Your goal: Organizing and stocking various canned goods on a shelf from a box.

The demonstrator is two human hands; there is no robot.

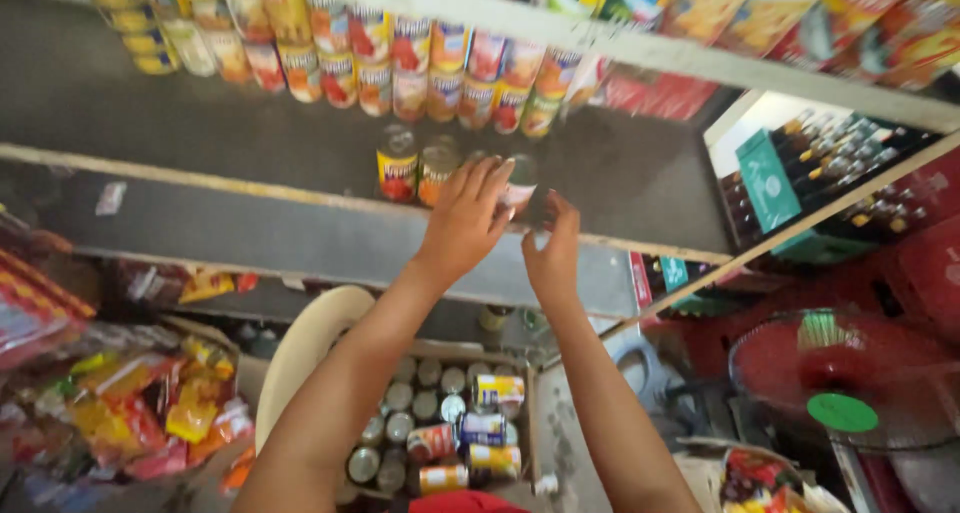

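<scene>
Shelf stocking looks maybe half done here, going by how things lie. The back of the grey shelf (250,133) in the upper part of the frame already carries a long stacked row of cans (400,58), and two more tins (415,168) stand alone near the front edge, just left of the hands. There's a lot of bare shelf around them, and the cardboard box (440,351) at the bottom centre holds plenty of cans, some upright, a few lying on their sides on top, so I'd say a good chunk is left. Both arms reach up from the bottom of the frame and meet at the shelf's front edge, a bit right of centre. The left hand (465,223) is palm away, fingers spread and curled over the top of a can (520,188) with a light label; the right hand (553,253) comes at it from the other side, fingers bent against its lower part. So the can sits pinched between the two hands, right at the shelf surface, though it's blurry and I can't tell if it's fully set down. Snack bags (150,403) pile up at lower left, a red fan (850,373) sits lower right.
</scene>
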